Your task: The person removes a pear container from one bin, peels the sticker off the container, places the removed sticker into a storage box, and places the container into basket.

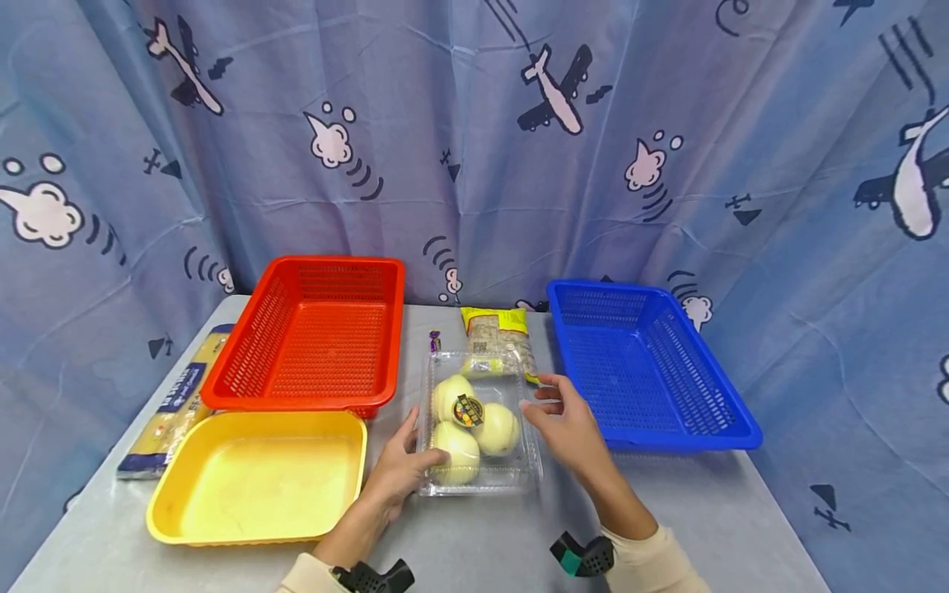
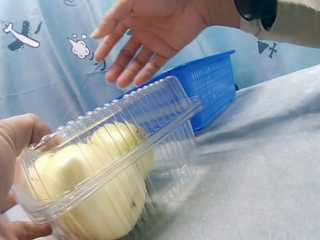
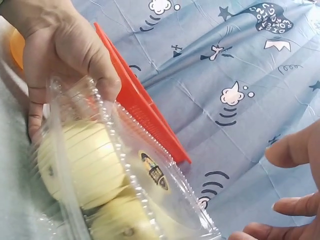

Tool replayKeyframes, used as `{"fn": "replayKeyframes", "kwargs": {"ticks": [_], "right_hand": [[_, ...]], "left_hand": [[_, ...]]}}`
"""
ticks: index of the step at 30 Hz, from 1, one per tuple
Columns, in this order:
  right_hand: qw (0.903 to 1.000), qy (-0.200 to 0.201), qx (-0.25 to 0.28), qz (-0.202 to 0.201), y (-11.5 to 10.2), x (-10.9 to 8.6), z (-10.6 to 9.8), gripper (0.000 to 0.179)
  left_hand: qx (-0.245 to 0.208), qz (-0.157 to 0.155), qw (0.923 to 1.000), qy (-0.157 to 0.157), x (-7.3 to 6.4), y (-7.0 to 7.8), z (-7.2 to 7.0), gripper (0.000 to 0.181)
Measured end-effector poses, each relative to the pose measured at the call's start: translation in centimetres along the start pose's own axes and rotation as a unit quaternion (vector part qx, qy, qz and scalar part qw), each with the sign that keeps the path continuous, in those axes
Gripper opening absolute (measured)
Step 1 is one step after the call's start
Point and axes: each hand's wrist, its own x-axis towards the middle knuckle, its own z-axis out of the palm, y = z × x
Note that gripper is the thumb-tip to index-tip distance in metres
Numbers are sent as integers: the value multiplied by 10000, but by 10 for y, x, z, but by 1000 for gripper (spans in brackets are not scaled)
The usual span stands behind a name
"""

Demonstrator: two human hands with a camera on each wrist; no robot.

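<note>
A clear plastic clamshell box [image 1: 500, 476] holds several round pale-yellow fruits [image 1: 455, 451], with a dark label [image 1: 468, 411] on its lid. My left hand [image 1: 395, 473] grips the box by its left side, thumb over the lid's edge and fingers against the side wall. Across from it, my right hand [image 1: 567, 424] hovers by the box's right edge, its fingers spread and only slightly bent. In the left wrist view the right hand [image 2: 155, 37] is apart from the box, with nothing in it. Whether the box's base fully touches the table cannot be told.
Behind the box lie a yellow-topped packet [image 1: 498, 329] and a small purple-wrapped item [image 1: 435, 340]. A red basket [image 1: 400, 329] and a yellow tray [image 1: 348, 422] stand left, a blue basket [image 1: 712, 362] right. A long noodle-like packet [image 1: 178, 399] lies at far left.
</note>
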Motion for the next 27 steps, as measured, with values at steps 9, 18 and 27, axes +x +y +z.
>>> {"fn": "replayKeyframes", "kwargs": {"ticks": [9, 18, 27], "right_hand": [[9977, -357, 388, -425, -9, 8, 1, 52], [9922, -735, 551, -839, -10, 25, 10, 57], [9869, -968, 661, -1109, -5, 39, 21, 58]], "left_hand": [[105, -71, 9999, 71, 1, -3, -1, 101], [72, -51, 10000, 39, 1, -4, -1, 101], [-101, -65, 9999, -95, 2, -2, -1, 103]]}}
